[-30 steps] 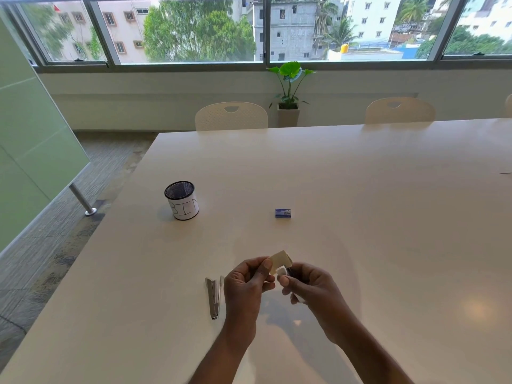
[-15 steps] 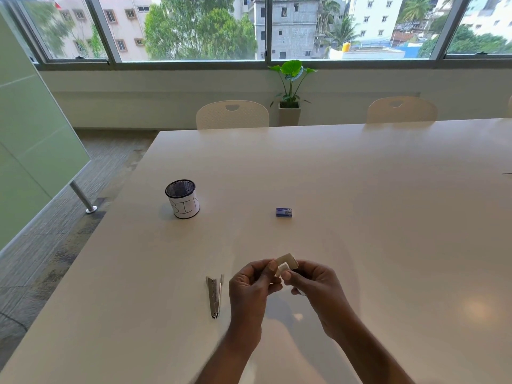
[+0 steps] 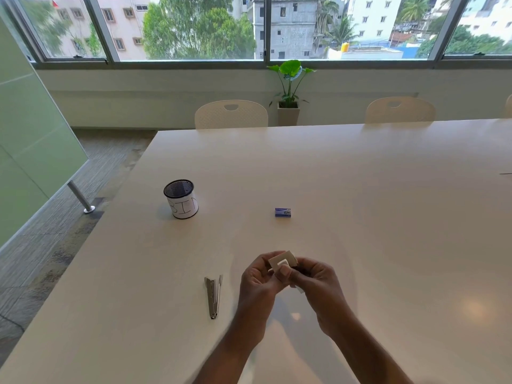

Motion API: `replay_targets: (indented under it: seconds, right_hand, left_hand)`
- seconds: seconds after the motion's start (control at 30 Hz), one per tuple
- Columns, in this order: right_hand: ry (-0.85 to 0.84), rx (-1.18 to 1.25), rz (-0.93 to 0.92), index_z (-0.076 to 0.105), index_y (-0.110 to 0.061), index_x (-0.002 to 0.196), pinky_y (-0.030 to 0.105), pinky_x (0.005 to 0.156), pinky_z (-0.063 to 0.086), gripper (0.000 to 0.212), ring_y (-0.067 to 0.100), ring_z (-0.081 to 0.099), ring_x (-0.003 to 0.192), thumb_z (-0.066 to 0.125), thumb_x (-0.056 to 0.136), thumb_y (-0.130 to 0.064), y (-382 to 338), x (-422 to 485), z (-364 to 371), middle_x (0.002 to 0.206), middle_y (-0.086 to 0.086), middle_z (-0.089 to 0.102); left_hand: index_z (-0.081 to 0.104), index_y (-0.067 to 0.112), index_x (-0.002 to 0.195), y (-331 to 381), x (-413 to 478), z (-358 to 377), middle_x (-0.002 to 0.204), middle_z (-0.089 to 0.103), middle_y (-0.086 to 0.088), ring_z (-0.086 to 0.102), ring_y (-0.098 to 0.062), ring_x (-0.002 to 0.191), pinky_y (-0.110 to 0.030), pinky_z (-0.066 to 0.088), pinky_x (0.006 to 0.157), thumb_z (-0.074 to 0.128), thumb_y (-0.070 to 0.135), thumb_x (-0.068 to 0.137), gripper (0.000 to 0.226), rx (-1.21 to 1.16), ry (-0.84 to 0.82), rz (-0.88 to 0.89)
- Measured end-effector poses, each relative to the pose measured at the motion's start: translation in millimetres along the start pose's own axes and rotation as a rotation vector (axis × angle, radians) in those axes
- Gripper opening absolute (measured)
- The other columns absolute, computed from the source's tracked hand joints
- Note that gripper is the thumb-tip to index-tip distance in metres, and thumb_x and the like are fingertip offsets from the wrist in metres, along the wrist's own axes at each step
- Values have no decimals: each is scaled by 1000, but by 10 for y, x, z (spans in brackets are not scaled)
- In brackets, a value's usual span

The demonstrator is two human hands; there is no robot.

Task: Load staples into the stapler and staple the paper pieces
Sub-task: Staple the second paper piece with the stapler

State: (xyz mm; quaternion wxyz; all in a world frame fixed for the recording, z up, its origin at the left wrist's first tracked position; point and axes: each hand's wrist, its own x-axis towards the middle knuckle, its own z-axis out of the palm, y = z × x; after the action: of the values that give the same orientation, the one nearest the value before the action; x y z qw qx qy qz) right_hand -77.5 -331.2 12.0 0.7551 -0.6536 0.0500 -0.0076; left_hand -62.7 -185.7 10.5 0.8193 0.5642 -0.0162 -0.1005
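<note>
Small cream paper pieces [image 3: 283, 261] are pinched between my left hand [image 3: 257, 284] and my right hand [image 3: 318, 289] just above the near part of the white table [image 3: 360, 203]. Both thumbs press on the papers. A metal stapler [image 3: 212, 296] lies flat on the table to the left of my left hand, untouched. A small blue staple box [image 3: 283, 212] rests further away, near the table's middle.
A black mesh cup [image 3: 181, 199] with a white label reading "BIN" stands at the far left of the table. Two cream chairs [image 3: 231, 115] are at the far edge, with a potted plant [image 3: 289, 90] behind them.
Both hands have shifted slightly closer together and the paper pieces have turned a little between the fingers. The stapler, box and cup stay put.
</note>
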Motion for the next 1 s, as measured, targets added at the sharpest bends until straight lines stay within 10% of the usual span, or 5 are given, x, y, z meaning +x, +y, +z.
replay_targets:
  seconds: [0.2,0.57,1.0]
  right_hand:
    - [71,8,-20,89,-15,102,20,68,57,11,8,72,75,83,94,-10,60,31,32,87,9,80]
    - [71,47,39,88,-15,103,23,69,57,18,15,67,76,84,92,-28,34,41,25,93,22,80]
    - [-100,91,122,80,-9,114,36,78,60,32,25,72,93,69,103,-37,37,10,-20,112,21,78]
  left_hand:
    - [76,4,120,-24,17,61,109,82,-19,77,-43,109,-39,68,91,70,0,101,20,49,57,25]
    - [77,16,130,-24,25,-51,122,82,-9,80,-29,115,-41,67,95,77,28,96,36,-19,13,7]
    - [84,17,98,-20,114,-103,87,85,-4,78,-13,74,-28,65,67,84,22,94,6,155,325,-9]
